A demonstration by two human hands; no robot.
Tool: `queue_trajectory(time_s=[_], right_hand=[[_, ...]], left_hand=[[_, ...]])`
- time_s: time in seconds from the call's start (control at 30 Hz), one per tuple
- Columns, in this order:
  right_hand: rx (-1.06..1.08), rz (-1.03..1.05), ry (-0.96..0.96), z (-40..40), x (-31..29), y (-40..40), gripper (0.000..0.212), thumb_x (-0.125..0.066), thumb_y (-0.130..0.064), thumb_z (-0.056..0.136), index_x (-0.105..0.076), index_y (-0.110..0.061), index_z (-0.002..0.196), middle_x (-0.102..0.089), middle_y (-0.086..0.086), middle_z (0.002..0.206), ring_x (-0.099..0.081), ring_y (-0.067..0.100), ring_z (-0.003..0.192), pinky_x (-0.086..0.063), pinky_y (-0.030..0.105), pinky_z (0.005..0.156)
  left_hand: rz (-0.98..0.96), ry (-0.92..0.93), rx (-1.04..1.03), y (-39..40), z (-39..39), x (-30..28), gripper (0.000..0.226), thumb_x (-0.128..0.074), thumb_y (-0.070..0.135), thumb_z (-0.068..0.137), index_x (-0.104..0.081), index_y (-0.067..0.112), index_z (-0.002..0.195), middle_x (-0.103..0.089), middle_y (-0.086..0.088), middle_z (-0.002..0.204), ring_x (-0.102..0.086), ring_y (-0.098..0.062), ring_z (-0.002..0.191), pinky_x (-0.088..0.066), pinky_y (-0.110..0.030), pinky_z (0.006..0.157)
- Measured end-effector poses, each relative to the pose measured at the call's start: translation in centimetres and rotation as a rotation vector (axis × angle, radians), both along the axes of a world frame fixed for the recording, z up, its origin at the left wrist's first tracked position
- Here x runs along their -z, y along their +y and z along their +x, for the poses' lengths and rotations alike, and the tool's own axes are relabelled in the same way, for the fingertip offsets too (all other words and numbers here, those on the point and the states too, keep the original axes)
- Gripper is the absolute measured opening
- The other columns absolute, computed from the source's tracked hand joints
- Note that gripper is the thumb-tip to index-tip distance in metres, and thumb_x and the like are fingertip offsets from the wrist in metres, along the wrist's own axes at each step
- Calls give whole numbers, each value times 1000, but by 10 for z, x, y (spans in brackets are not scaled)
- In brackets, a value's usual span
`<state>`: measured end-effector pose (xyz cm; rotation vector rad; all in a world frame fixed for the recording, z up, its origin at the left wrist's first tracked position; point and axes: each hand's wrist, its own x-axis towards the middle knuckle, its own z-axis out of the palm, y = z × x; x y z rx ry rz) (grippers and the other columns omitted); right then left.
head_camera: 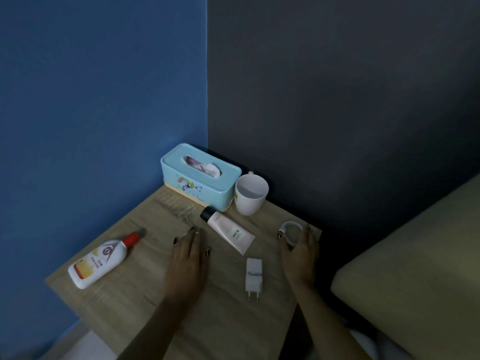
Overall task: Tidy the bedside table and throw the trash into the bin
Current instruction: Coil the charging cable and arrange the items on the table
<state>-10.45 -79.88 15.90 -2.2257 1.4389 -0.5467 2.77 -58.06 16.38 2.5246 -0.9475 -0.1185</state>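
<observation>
With the right hand (pixel 301 252) curling its fingers (pixel 309 233) around the coiled white cable (pixel 289 229) at the wooden desk (pixel 145 289) edge and the left hand (pixel 188 258) flat and released, a loose grip could drop the coil off that edge.

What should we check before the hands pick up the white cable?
1. Right hand at the coiled white cable: ok, fingers curl around it.
2. Cable fully gripped: cannot tell, the hand hides part of it.
3. Left hand free: ok, flat on the bedside table, holding nothing.
4. White cup out of the way: ok, upright, apart from the cable.
5. Charger plug free of the cable: ok, lying apart.
6. Bin for trash: cannot tell, not in view.
</observation>
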Motion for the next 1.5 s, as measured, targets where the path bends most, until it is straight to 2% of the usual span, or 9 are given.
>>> queue_trajectory(time_s=[0.13,0.23,0.43,0.63,0.8,0.93,1.1,1.4,1.5], right_hand=[[-65,-143,-9,-6,-14,12,71,-59,-40,90,-31,-10,148,-16,18,158,-8,31,148,-16,50,119],[-226,-259,-59,-16,-29,35,59,-65,-32,85,-45,-17,138,-33,9,148,-31,28,138,-34,46,111],[-384,33,83,-25,-31,88,74,-54,-62,83,-31,-26,144,-42,-2,138,-43,12,125,-45,32,101],[-357,65,129,-22,-25,104,79,-54,-63,84,-30,-20,145,-47,-2,137,-47,9,122,-42,24,101],[-390,26,91,-23,-21,109,60,-58,-50,87,-43,-17,135,-62,3,122,-60,12,106,-52,26,87],[-351,2,81,-10,-34,92,57,-56,-45,90,-39,-18,137,-61,4,122,-60,15,104,-47,22,77],[-231,-107,-4,25,-58,46,44,-61,-38,87,-47,-13,121,-65,12,111,-65,27,99,-54,34,71],[-112,-70,306,73,-45,-2,52,-57,-48,83,-41,-8,112,-66,20,108,-64,37,96,-52,41,74],[-119,-128,374,74,-35,-3,54,-55,-50,84,-45,-7,115,-66,18,107,-62,35,99,-39,38,72]], left_hand=[[-11,32,-31,0,0,2,76,-13,52,88,-27,10,149,-32,-12,154,-28,-26,144,-14,-34,115],[-5,38,-34,0,-1,3,77,-11,54,87,-25,11,149,-31,-12,155,-27,-25,144,-13,-33,115],[-27,62,-48,1,-2,2,78,-10,55,87,-20,12,151,-28,-11,156,-24,-25,145,-11,-32,115],[-50,63,-71,3,-6,-7,65,-25,44,94,-25,10,149,-35,-12,153,-33,-26,141,-18,-32,114],[-44,56,-75,3,-7,-7,64,-26,42,95,-24,10,150,-33,-13,154,-30,-25,142,-16,-30,113],[-60,72,-89,3,-8,-6,63,-25,43,96,-21,11,151,-32,-12,155,-27,-26,144,-21,-36,115],[-89,77,-101,3,-9,-6,58,-32,38,101,-19,14,151,-30,-11,155,-26,-24,144,-21,-34,115],[-111,83,-117,2,-7,-4,59,-37,37,100,-18,14,151,-30,-10,156,-26,-23,144,-19,-31,114],[-108,90,-118,2,-6,-2,60,-36,39,100,-17,14,151,-30,-11,155,-27,-23,144,-23,-34,115]])
